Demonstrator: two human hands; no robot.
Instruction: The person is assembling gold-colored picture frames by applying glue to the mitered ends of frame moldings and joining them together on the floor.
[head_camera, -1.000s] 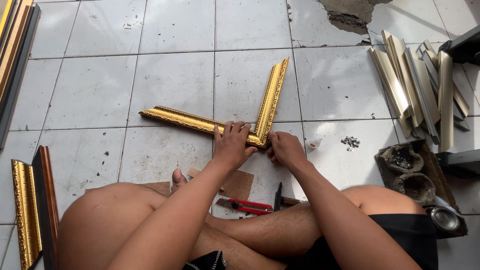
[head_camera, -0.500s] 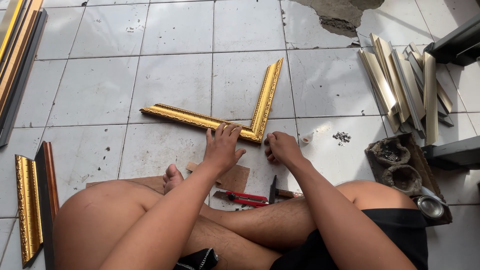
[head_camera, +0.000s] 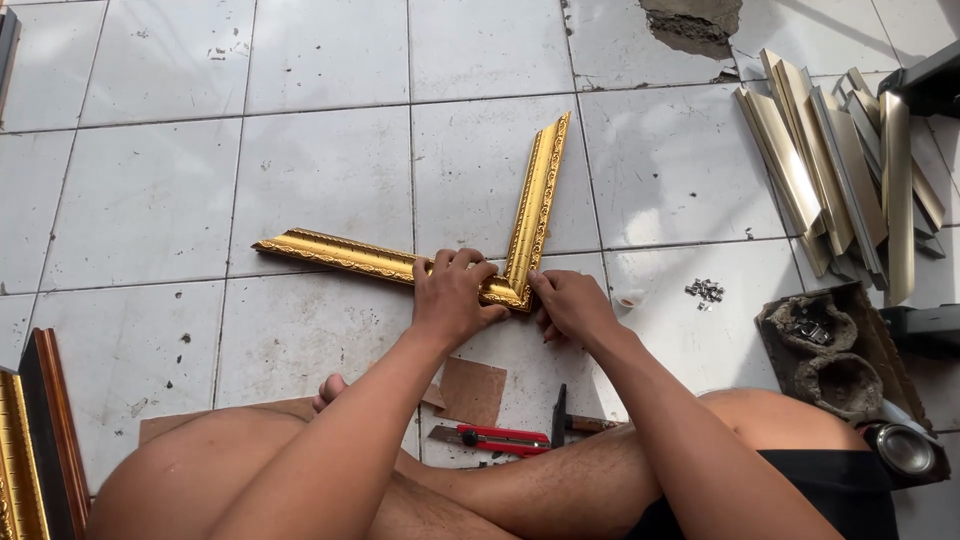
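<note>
Frame pieces (head_camera: 520, 215) look stiff and light; left hand (head_camera: 455, 295) and right hand (head_camera: 570, 305) press flat beside the corner, best grip there.

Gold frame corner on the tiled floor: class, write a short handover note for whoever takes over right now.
Left hand: pressing flat on the left gold moulding beside the corner joint.
Right hand: fingers against the corner's outer side, below the upright gold moulding.
Done: both pieces meet in a V at the corner.
Left: no fastening is visible; hammer and red utility knife lie untouched by the legs.
</note>
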